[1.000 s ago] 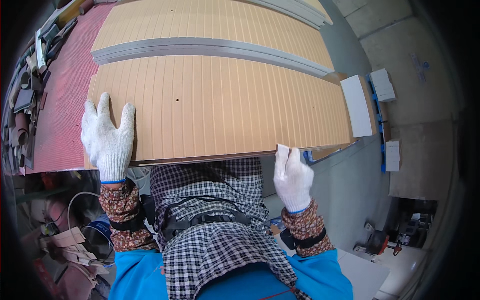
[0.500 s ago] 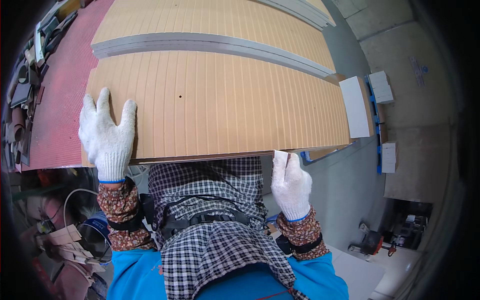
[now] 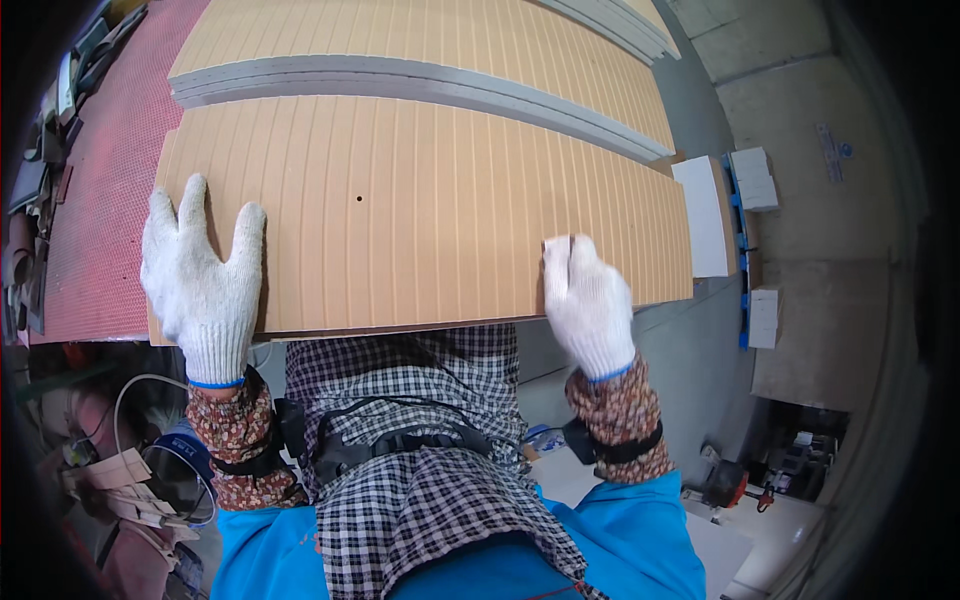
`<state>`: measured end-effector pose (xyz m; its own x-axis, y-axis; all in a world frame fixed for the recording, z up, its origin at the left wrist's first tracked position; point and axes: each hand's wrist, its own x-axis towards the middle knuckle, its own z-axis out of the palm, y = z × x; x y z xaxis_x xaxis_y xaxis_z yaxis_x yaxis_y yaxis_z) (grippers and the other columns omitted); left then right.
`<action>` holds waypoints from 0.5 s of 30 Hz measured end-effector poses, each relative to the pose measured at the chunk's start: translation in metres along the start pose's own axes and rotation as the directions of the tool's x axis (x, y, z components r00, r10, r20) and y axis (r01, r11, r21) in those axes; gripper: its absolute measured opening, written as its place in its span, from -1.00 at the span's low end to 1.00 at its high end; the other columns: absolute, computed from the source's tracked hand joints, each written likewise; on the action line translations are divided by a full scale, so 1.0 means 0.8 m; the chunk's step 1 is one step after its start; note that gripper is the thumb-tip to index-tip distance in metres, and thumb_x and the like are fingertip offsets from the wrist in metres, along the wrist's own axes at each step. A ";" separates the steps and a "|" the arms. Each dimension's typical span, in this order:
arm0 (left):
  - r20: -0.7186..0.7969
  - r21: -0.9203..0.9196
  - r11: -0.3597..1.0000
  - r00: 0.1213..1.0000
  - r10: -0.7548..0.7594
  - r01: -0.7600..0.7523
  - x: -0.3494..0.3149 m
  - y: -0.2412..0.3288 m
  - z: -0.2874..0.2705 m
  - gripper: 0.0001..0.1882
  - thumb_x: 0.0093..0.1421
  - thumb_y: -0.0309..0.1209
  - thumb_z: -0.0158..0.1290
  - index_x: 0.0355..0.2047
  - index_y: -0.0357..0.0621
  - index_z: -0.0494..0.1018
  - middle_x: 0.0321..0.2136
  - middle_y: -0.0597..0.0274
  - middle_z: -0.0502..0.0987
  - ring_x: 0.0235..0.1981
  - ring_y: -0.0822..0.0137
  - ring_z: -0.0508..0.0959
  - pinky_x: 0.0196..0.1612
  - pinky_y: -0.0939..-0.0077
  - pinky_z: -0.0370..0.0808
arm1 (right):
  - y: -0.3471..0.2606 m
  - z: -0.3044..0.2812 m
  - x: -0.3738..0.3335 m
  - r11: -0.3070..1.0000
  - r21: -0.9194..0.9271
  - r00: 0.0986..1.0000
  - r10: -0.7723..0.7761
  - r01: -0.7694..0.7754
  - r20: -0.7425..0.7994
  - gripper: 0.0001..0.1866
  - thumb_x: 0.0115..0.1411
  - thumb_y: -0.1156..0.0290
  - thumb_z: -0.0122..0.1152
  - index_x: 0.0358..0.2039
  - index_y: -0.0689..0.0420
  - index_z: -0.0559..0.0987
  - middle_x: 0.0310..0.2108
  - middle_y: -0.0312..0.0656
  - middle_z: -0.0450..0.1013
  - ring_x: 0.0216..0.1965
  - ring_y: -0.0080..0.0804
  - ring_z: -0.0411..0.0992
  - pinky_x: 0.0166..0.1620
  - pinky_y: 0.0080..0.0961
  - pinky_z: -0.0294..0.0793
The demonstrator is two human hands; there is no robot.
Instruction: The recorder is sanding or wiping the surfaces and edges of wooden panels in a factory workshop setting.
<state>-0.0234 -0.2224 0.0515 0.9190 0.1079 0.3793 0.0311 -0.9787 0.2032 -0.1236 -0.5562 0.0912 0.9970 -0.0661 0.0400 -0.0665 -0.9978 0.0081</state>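
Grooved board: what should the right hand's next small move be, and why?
Probably draw the right hand toward the near edge of the grooved board: it seems to pinch a small pale piece over the surface, while the left hand lies spread at the board's left end, likely steadying it.

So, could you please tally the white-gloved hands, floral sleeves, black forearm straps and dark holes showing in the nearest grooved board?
White-gloved hands: 2
Floral sleeves: 2
Black forearm straps: 2
Dark hole in the nearest grooved board: 1
Total: 7
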 end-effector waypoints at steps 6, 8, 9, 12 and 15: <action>-0.001 0.023 1.000 1.000 -0.002 0.002 0.000 0.003 0.002 -0.35 0.27 -0.05 0.25 0.24 -0.20 0.49 0.27 -0.37 0.40 0.27 -0.25 0.44 0.33 0.00 0.39 | 0.031 0.015 0.129 0.985 0.108 0.991 0.132 -0.133 0.020 -0.58 0.49 0.20 -0.10 -0.16 0.34 0.54 -0.41 0.32 0.59 -0.28 0.23 0.64 -0.17 0.07 0.65; -0.019 0.052 0.999 1.000 -0.001 0.002 -0.002 -0.002 0.003 -0.35 0.26 -0.06 0.25 0.24 -0.20 0.49 0.28 -0.37 0.39 0.27 -0.25 0.44 0.32 0.00 0.40 | 0.023 0.006 0.163 0.989 0.086 0.992 0.123 -0.124 0.012 -0.57 0.48 0.20 -0.12 -0.16 0.34 0.56 -0.35 0.32 0.60 -0.23 0.23 0.63 -0.11 0.05 0.64; -0.021 0.055 0.998 1.000 -0.007 0.008 -0.001 -0.003 0.001 -0.35 0.26 -0.06 0.25 0.24 -0.20 0.49 0.28 -0.37 0.39 0.27 -0.25 0.44 0.32 0.00 0.40 | 0.021 0.003 0.179 0.991 0.064 0.993 0.121 -0.121 0.004 -0.55 0.48 0.21 -0.15 -0.17 0.35 0.58 -0.30 0.31 0.61 -0.19 0.23 0.63 -0.05 0.04 0.63; -0.044 -0.016 1.000 0.999 0.002 -0.003 0.002 0.002 -0.001 -0.34 0.21 -0.04 0.28 0.18 -0.24 0.53 0.22 -0.35 0.42 0.22 -0.27 0.47 0.25 -0.07 0.44 | 0.054 0.018 0.227 1.000 0.001 1.000 0.028 -0.028 -0.003 -0.52 0.47 0.20 -0.17 -0.15 0.35 0.61 -0.19 0.29 0.61 -0.08 0.22 0.60 0.03 0.02 0.60; -0.050 -0.025 1.000 0.999 0.005 -0.007 0.004 0.004 -0.001 -0.35 0.21 -0.04 0.27 0.18 -0.24 0.53 0.21 -0.34 0.43 0.21 -0.26 0.47 0.24 -0.05 0.44 | 0.071 0.018 0.255 0.993 -0.056 0.989 -0.102 0.108 0.109 -0.50 0.46 0.16 -0.17 -0.13 0.33 0.62 -0.11 0.29 0.59 -0.02 0.25 0.57 0.11 0.07 0.55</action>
<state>-0.0208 -0.2251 0.0542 0.8982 0.1114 0.4253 0.0152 -0.9747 0.2231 0.0768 -0.6267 0.0853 0.9970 0.0348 -0.0698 0.0396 -0.9969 0.0684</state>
